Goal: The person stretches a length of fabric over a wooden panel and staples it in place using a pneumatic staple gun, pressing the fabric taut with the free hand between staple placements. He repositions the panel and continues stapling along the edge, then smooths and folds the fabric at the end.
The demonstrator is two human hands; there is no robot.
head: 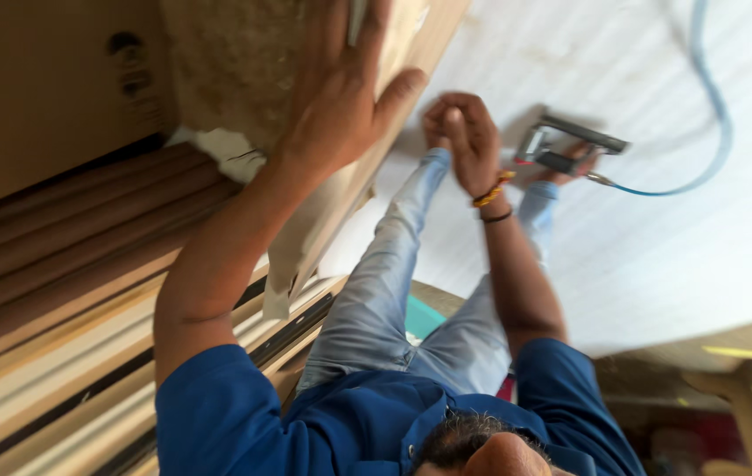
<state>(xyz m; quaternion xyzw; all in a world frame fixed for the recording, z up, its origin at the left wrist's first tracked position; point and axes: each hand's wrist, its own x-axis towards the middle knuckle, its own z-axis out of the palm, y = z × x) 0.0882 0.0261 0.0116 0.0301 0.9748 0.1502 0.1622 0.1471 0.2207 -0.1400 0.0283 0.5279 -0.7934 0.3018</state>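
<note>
Pale brown board, rough and speckled on its face, stood upright at our left, and our left hand lay flat against it, fingers stretched and a little apart, thumb out to the side, clamping nothing. Loose white padding showed at the board's lower edge, just beside our wrist. Long wooden mouldings lay stacked beyond our forearm.

Our right hand hung above our knees, fingers curled inward towards the palm. We could not tell whether they pinched anything, as the frame was blurred. An orange thread band and a thin black one circled that wrist.

Near that hand but apart from it, a grey pneumatic stapler lay on the white sheet, at the far end of our right leg, with a blue air hose curving away from its tail. Our legs in light jeans stretched out over the sheet between the two arms.
</note>
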